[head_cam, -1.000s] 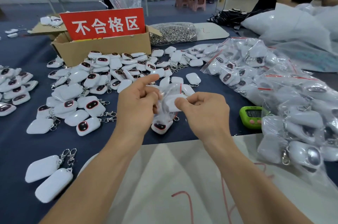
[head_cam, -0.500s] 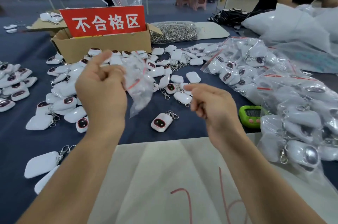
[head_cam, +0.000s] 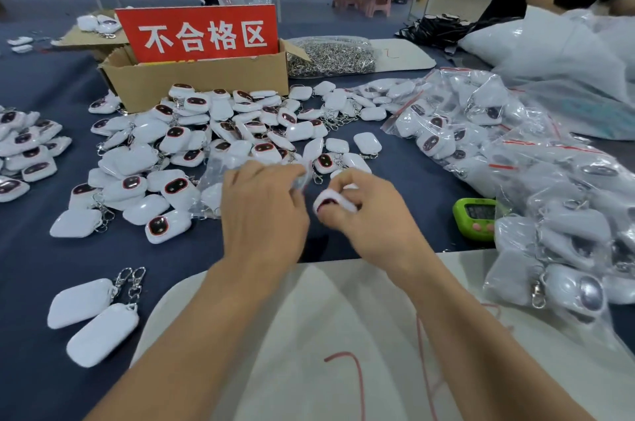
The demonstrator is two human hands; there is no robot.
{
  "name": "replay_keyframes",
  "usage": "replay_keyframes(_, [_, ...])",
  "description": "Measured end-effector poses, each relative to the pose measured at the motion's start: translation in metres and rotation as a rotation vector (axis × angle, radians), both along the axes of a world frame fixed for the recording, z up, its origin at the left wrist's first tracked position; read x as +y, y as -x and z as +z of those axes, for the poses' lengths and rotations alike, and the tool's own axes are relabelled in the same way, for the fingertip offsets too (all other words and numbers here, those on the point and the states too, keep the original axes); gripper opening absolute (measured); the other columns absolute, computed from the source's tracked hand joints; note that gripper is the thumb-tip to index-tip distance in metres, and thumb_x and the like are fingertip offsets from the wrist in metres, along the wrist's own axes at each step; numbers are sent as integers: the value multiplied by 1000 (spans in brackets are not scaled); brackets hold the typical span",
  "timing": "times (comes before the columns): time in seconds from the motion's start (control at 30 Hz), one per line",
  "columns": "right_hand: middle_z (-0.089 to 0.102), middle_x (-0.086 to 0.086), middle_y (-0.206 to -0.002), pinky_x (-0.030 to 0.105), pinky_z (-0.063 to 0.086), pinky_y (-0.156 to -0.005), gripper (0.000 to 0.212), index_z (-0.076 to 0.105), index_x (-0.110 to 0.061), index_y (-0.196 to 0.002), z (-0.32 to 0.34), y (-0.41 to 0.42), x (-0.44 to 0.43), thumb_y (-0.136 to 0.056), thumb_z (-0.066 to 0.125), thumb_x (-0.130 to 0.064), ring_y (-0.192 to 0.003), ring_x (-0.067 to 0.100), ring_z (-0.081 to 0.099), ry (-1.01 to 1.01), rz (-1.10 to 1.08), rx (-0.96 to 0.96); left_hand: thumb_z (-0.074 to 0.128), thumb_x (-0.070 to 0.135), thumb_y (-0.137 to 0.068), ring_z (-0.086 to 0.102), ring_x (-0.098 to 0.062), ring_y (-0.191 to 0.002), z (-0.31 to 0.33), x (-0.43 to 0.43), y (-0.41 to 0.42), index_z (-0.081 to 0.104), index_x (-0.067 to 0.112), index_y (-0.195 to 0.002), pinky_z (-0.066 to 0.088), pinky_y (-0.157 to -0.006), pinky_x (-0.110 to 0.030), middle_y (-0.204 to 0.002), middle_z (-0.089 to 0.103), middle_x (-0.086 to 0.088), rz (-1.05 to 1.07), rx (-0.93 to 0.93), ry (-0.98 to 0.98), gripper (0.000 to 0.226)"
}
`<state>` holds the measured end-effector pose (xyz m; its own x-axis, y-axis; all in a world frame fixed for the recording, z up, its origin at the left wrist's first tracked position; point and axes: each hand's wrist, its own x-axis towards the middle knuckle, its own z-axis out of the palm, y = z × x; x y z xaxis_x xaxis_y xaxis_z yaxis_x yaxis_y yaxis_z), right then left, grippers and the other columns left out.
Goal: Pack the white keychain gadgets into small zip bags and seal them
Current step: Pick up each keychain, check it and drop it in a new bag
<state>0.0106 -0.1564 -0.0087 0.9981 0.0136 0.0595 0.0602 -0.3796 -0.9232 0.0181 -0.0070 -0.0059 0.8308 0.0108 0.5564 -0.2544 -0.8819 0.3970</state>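
My right hand (head_cam: 371,214) grips a white keychain gadget (head_cam: 335,202) with a dark red-rimmed face, low over the blue table. My left hand (head_cam: 264,207) sits just left of it and holds a small clear zip bag (head_cam: 220,180) that trails to the left; its fingertips are partly hidden behind the bag's edge. A big loose heap of white gadgets (head_cam: 213,135) lies beyond both hands. Sealed bags of packed gadgets (head_cam: 515,173) are piled on the right.
A cardboard box (head_cam: 199,84) with a red sign stands at the back. A bag of metal clips (head_cam: 330,56) lies behind the heap. A green timer (head_cam: 476,218) sits at the right. Two gadgets (head_cam: 92,317) lie near the front left. A white sheet (head_cam: 309,334) covers the near edge.
My left hand has come down from its raised position with the clear bag. My right hand, empty before, has picked up the gadget that lay on the table.
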Motion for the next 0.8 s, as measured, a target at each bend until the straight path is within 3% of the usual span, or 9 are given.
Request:
replay_keyframes(0.1, [73, -2, -69, 20, 47, -50, 6, 67, -17, -89, 6, -5, -3, -95, 68, -15, -55, 9, 60, -331, -162, 89, 65, 15, -82, 61, -16, -88, -3, -15, 7, 78, 28, -97, 43, -82, -29, -88, 75, 10, -113, -16, 208, 24])
replay_keyframes(0.2, [70, 2, -70, 30, 48, -51, 23, 71, -16, -84, 4, -6, -4, -103, 58, -22, -58, 19, 59, -333, -108, 136, 65, 32, -85, 66, 3, -84, -3, -21, 9, 75, 40, -108, 46, -77, -9, -88, 72, 27, -191, 217, 536, 27])
replay_keyframes(0.27, [71, 10, -77, 33, 43, -50, 29, 75, -17, -87, 3, -5, -1, -105, 53, -22, -62, 27, 54, -369, -35, 180, 67, 30, -91, 68, 6, -82, -3, -20, 8, 74, 47, -107, 43, -71, -3, -87, 72, 29, -258, 297, 658, 25])
replay_keyframes(0.43, [74, 20, -89, 31, 54, -60, 28, 73, -2, -110, 7, -7, -7, -104, 45, -3, -69, 27, 67, -597, 101, 295, 65, 27, -87, 68, -8, -65, -1, -15, 0, 75, 56, -94, 58, -67, -25, -85, 77, 10, -348, 356, 804, 31])
replay_keyframes(0.57, [73, 17, -86, 35, 57, -67, 24, 73, -2, -109, 5, -9, -8, -99, 51, -1, -72, 28, 67, -561, 65, 279, 62, 21, -84, 71, 0, -81, -5, -14, -4, 74, 60, -93, 54, -72, -14, -90, 78, 16, -429, 366, 835, 41])
replay_keyframes(0.7, [75, 26, -92, 50, 61, -83, 22, 77, -6, -104, 2, -9, -7, -97, 57, 0, -76, 34, 69, -500, -22, 234, 65, 12, -83, 69, -4, -76, -7, -11, -6, 79, 45, -95, 58, -77, -21, -89, 80, 9, -451, 380, 897, 38])
replay_keyframes(0.8, [75, 22, -89, 42, 63, -74, 22, 78, -6, -103, 2, -6, -6, -97, 58, 1, -73, 29, 68, -519, -25, 218, 66, -1, -89, 68, -3, -72, -8, -11, -6, 80, 41, -91, 55, -74, -18, -88, 80, 8, -466, 373, 913, 45])
